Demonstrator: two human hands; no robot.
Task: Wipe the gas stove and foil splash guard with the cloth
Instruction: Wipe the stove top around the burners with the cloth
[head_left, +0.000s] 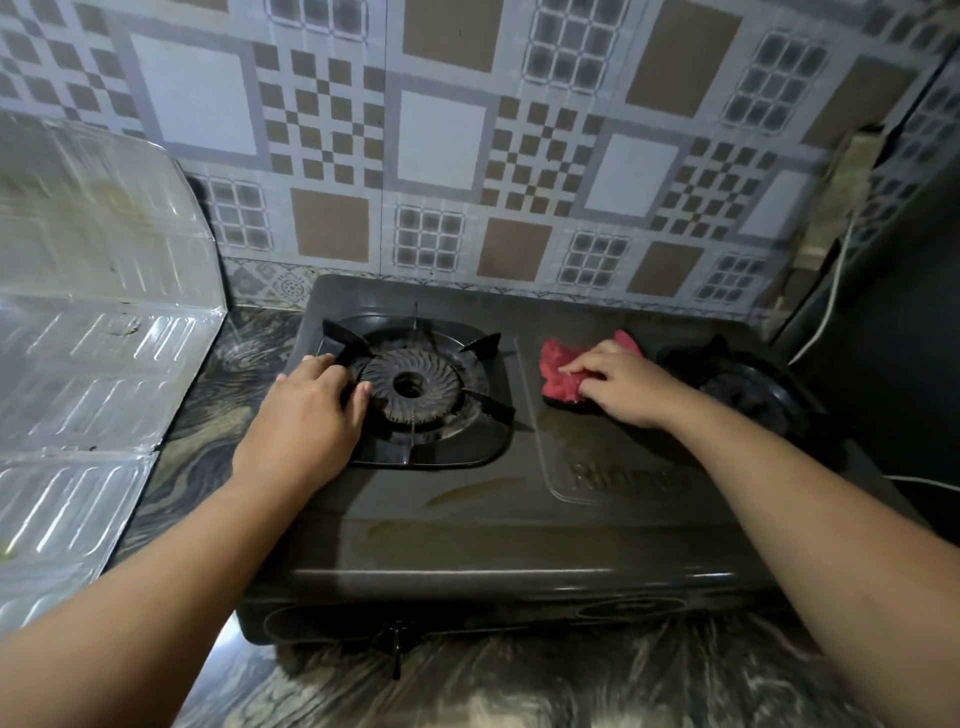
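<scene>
A dark two-burner gas stove (467, 525) sits on the marbled counter. My left hand (306, 415) rests on the left burner's pan support (415, 387), its fingers curled over the grate's left prong. My right hand (618, 382) presses a red cloth (558, 376) flat onto the stove top between the two burners. The foil splash guard (98, 312) stands folded at the left of the stove, with neither hand touching it. The right burner (748, 384) lies partly behind my right hand.
A patterned tile wall (467, 156) runs behind the stove. A dark appliance (893, 322) with a white cable (831, 291) stands at the right. The marbled counter (467, 691) extends in front of the stove and at its left.
</scene>
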